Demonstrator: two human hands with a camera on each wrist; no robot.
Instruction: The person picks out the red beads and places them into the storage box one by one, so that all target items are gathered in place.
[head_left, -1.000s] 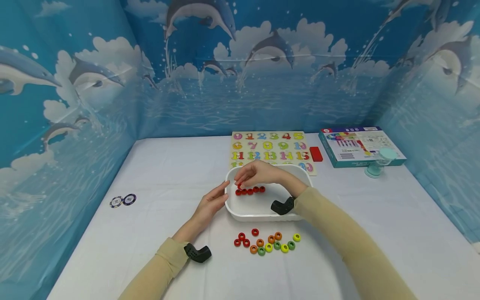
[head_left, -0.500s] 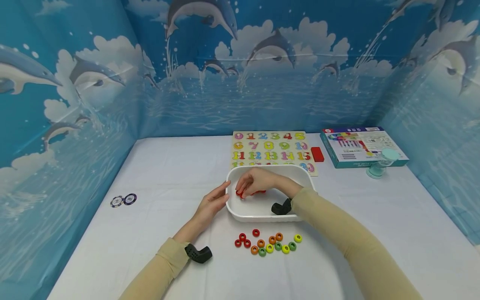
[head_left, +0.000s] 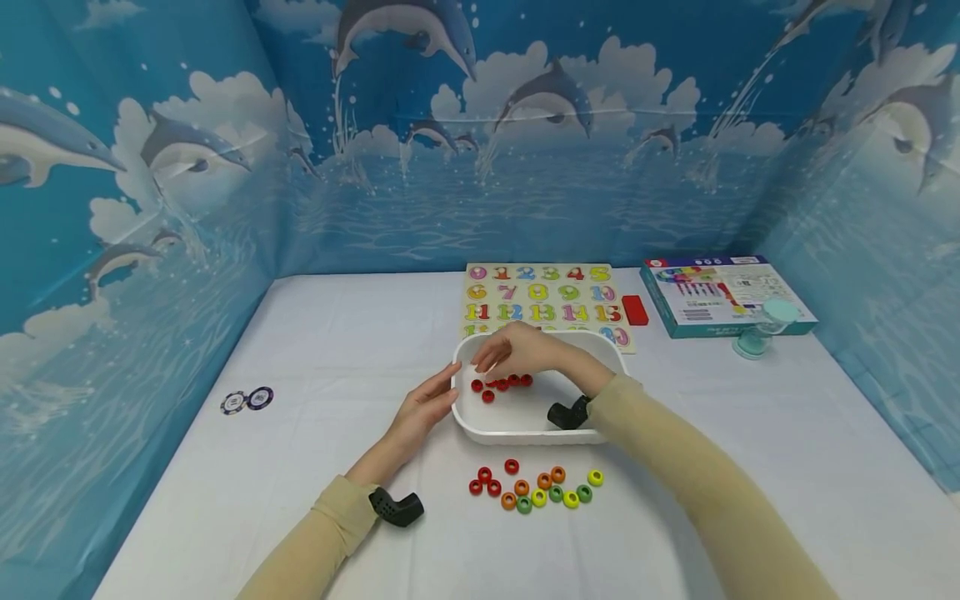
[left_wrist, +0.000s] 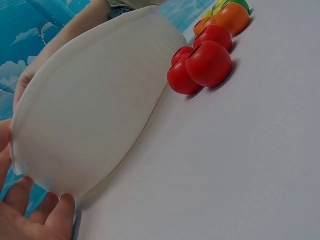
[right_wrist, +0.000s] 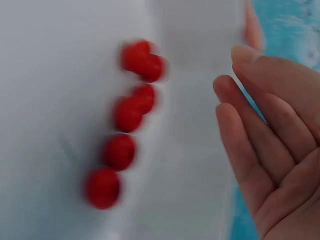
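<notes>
- Right wrist view alone shows the right hand point(right_wrist: 270, 150) with an open, empty grip, fingers straight above six red rings point(right_wrist: 127, 117) inside the white tub point(head_left: 480, 429).
- Left hand point(head_left: 423, 408), fingers relaxed, touches the tub's left wall.
- Loose rings point(head_left: 536, 486) lie on the bench point(head_left: 337, 350) just before the tub; open room lies left.

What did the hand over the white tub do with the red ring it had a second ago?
The right hand let the red ring go; it now lies in the white tub near the other red rings, and the hand has lifted, fingers open. The left hand stays on the tub's side; the loose rings outside haven't moved.
</notes>
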